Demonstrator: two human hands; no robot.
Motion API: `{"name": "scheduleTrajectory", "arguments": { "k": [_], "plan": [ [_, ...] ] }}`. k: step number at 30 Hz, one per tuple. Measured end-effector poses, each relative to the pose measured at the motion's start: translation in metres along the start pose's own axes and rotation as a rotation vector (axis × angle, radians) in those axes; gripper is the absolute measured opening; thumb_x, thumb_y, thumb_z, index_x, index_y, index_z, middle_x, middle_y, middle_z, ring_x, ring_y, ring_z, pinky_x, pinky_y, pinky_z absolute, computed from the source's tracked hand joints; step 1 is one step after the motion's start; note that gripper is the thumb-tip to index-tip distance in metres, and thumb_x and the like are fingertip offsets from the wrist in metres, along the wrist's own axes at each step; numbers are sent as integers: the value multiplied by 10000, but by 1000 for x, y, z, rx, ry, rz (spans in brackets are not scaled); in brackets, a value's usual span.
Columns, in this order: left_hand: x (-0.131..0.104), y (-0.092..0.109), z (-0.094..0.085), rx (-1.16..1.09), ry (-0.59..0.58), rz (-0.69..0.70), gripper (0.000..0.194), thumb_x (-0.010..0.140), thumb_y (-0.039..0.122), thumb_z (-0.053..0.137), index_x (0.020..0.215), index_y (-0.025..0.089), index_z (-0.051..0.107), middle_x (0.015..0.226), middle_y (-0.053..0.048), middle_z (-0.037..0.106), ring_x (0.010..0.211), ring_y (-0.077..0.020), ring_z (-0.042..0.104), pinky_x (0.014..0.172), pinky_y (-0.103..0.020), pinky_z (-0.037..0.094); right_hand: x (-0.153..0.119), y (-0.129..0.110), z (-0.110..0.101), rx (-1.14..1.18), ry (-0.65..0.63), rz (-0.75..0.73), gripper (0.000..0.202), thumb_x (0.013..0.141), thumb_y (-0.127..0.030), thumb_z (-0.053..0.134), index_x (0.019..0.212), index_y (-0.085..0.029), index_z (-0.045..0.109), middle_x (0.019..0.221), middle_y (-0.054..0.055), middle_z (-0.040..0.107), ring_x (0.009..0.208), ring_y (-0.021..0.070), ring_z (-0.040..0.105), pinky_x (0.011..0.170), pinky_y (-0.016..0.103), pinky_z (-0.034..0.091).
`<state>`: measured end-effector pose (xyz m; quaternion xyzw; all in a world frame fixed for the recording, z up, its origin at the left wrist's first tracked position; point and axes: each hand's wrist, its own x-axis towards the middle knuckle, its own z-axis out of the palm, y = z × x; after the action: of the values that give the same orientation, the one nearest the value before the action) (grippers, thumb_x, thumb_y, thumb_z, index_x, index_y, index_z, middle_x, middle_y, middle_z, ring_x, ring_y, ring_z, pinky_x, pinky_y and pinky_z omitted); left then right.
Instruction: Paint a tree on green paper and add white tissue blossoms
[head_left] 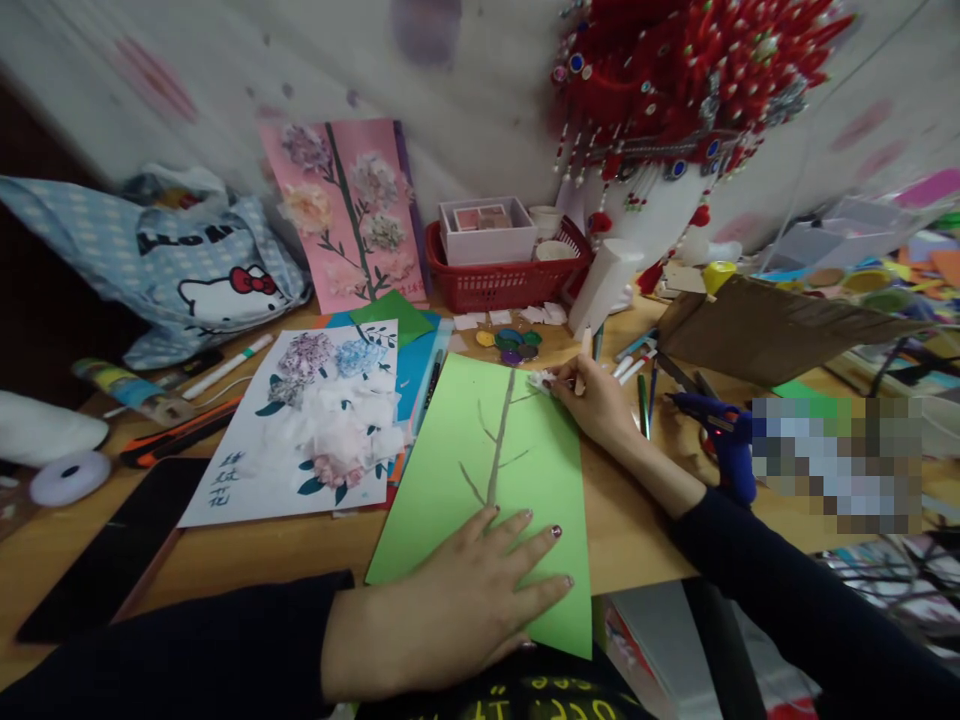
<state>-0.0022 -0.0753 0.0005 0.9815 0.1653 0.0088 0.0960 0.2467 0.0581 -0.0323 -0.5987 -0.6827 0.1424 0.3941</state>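
A green sheet of paper with a painted grey-brown branch (pixel 500 440) lies in front of me. My left hand (pixel 465 590) rests flat on its lower part, fingers spread. At the sheet's upper right edge, my right hand (pixel 592 395) is closed round a slim white stick (pixel 587 342), its fingertips at a small crumpled white piece (pixel 540 380) by a twig end. Whether the fingers pinch that piece is too small to tell. Left of the green sheet lies a white sheet with flowers and white tissue (pixel 349 425).
Paint pots (pixel 510 342) sit beyond the sheet, before a red basket (pixel 499 285). A blue glue gun (pixel 731 440) and pens are at the right. A phone (pixel 112 545) and orange cutter (pixel 180 432) lie left; a pink flower picture (pixel 349 215) leans at the wall.
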Motion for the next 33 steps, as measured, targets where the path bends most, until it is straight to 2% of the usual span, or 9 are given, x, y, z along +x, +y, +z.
{"name": "scheduleTrajectory", "arguments": {
  "k": [8,13,16,18,21,23,26,29,33],
  "plan": [
    [-1,0,1,-6,-21,-8,473,958,387,429,1403,240,371,1525,-98,303,1373,-314,294,1077,-496,274,3,2,0,31,18,-26,150,802,-335,601,772,-220,509,905,58,709,783,210,625,644,309,421],
    [1,-1,3,-16,-27,6,560,915,425,503,1419,243,341,1537,-103,275,1375,-326,284,1077,-507,274,1,-4,-11,2,141,-24,262,880,-462,536,837,-209,588,829,57,700,721,196,613,623,298,426],
    [3,0,4,-18,-31,5,544,923,427,489,1413,237,348,1535,-112,276,1372,-333,292,1066,-508,298,-4,-10,-19,29,137,-117,308,958,-433,399,978,-207,607,952,76,699,824,201,630,710,308,447],
    [5,2,7,-15,-25,-10,534,933,446,466,1410,235,352,1531,-121,280,1365,-343,306,1058,-516,312,-9,-12,-23,4,63,-213,301,964,-402,388,1065,-204,590,1006,89,690,868,207,632,738,312,452],
    [9,5,9,-16,-29,-31,576,920,476,485,1421,234,336,1538,-130,260,1365,-363,302,1050,-538,321,-19,-13,-29,-41,-73,-328,285,958,-369,404,904,-202,629,800,63,687,723,185,627,667,286,448],
    [12,7,8,-26,-47,-38,602,906,496,503,1420,230,339,1536,-136,262,1361,-371,308,1045,-547,328,-25,-14,-32,-11,-86,-350,354,965,-343,396,724,-204,614,650,34,647,609,154,598,624,262,437],
    [14,9,1,-44,-84,-36,580,908,505,497,1402,231,370,1519,-137,303,1342,-371,344,1034,-544,350,-27,-15,-33,19,9,-321,311,963,-323,404,783,-202,627,699,42,677,624,155,616,632,264,449],
    [17,10,-14,-67,-71,-1,511,943,465,447,1387,217,398,1503,-126,339,1348,-341,347,1049,-501,355,-20,-16,-29,-58,15,-326,213,937,-301,434,1017,-214,611,974,91,709,840,220,655,733,327,475],
    [27,-14,-39,-219,-55,99,403,985,387,386,1349,227,454,1438,-64,457,1265,-159,472,1036,-276,388,-18,-17,-24,-79,-21,-345,234,927,-260,421,1061,-224,610,952,96,708,852,238,656,742,352,473]
  ]
}}
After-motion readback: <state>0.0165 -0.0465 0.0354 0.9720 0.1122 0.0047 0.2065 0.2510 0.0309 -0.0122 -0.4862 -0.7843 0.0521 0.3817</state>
